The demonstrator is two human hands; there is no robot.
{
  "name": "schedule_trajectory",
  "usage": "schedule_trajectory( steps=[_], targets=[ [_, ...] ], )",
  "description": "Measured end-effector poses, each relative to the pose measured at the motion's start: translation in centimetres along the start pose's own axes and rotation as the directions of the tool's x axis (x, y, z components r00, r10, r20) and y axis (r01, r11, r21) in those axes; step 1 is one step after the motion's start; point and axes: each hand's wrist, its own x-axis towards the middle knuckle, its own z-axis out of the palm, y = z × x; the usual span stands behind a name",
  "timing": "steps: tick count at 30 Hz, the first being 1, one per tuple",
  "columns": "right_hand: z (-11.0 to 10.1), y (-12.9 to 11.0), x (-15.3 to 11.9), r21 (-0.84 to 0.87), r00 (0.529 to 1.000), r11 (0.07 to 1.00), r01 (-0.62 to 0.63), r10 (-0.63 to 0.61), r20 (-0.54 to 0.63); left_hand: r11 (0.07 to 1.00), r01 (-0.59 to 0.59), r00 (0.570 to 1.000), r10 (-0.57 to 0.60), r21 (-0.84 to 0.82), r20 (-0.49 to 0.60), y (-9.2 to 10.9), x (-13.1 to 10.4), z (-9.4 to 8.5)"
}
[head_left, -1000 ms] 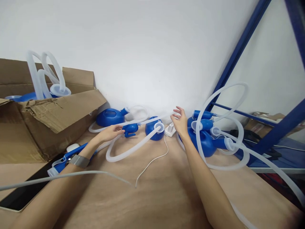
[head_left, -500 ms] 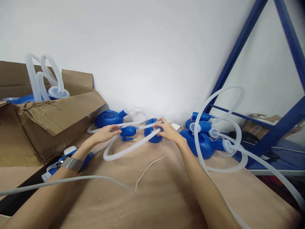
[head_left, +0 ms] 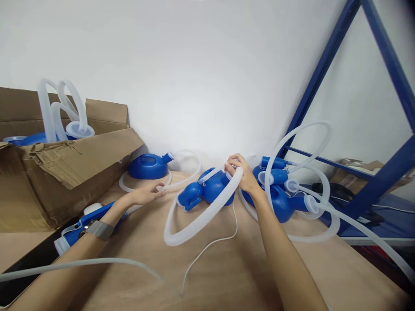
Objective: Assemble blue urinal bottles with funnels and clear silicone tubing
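Note:
My right hand [head_left: 244, 173] is closed around the white corrugated hose [head_left: 204, 221] where it meets the neck of a blue plastic bottle [head_left: 215, 188]. The hose loops forward and round to a small blue urinal-like cup [head_left: 189, 195] with a handle, which lies against the bottle's left side. A thin tube also runs along the bottle near the cup. My left hand [head_left: 145, 194] is open, fingers stretched beside a pale tube on the table, holding nothing. Behind it stands another blue bottle [head_left: 142, 172] with a moulded handle. The right fingertips are partly hidden behind the hose.
A cardboard box [head_left: 74, 166] holding blue bottles and white hoses stands left. More blue bottles [head_left: 282, 206] with looping hoses crowd the right, beside a blue metal rack [head_left: 320, 73]. A white cable [head_left: 207, 245] lies on the table, and a blue piece [head_left: 69, 235] lies by my left wrist.
My right hand has moved right, and the bottle, hose and small cup have shifted right and turned. My left hand has come away from the small cup.

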Motion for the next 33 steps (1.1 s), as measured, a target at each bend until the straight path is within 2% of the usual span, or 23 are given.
schedule_trajectory(
  steps=[4, 7, 9, 11, 13, 16, 22, 26, 28, 30, 33],
  targets=[
    [-0.6, -0.5, 0.0, 0.004, 0.999, 1.000, -0.017, 0.017, -0.050, 1.000, 0.001, 0.999, -0.002, 0.013, 0.045, 0.8, -0.5, 0.9],
    [-0.8, -1.1, -0.1, 0.036, 1.000, 0.999, -0.021, 0.022, -0.018, 0.999, -0.043, 0.993, 0.046, -0.026, 0.110, 2.5, -1.4, 1.8],
    [-0.8, -1.5, -0.4, 0.061, 1.000, 0.998, -0.018, 0.017, 0.017, 0.991, -0.101, 0.974, 0.117, -0.087, 0.193, 4.0, -2.1, 2.7],
    [-0.7, -2.0, -0.7, 0.079, 0.999, 0.997, -0.013, 0.011, 0.035, 0.959, -0.207, 0.926, 0.255, -0.192, 0.279, 5.1, -2.6, 3.7],
    [-0.4, -2.3, -1.3, 0.099, 0.999, 0.995, -0.012, 0.008, 0.037, 0.913, -0.308, 0.883, 0.379, -0.268, 0.276, 5.7, -2.9, 4.7],
    [0.8, -2.2, -2.6, 0.141, 1.000, 0.990, -0.029, 0.029, 0.002, 0.895, -0.366, 0.891, 0.416, -0.255, 0.182, 5.4, -2.8, 6.0],
    [3.1, -1.0, -6.1, 0.145, 0.983, 0.982, -0.124, 0.142, -0.121, 0.934, -0.342, 0.935, 0.349, -0.103, 0.061, 3.7, -3.8, 6.8],
    [3.9, -1.4, -7.3, 0.145, 0.973, 0.979, -0.146, 0.169, -0.160, 0.952, -0.197, 0.979, 0.178, -0.233, -0.101, 2.4, -4.9, 6.6],
    [4.4, -2.2, -7.4, 0.149, 0.975, 0.979, -0.141, 0.163, -0.150, 0.941, -0.144, 0.976, 0.083, -0.305, -0.204, 1.6, -5.4, 6.4],
    [5.1, -3.1, -7.4, 0.151, 0.984, 0.981, -0.121, 0.138, -0.114, 0.921, -0.108, 0.955, -0.009, -0.375, -0.298, 1.0, -5.9, 6.1],
    [6.8, -3.7, -8.5, 0.185, 0.984, 0.975, -0.125, 0.146, -0.103, 0.835, -0.058, 0.915, -0.176, -0.548, -0.364, 0.5, -6.5, 5.8]
  ],
)
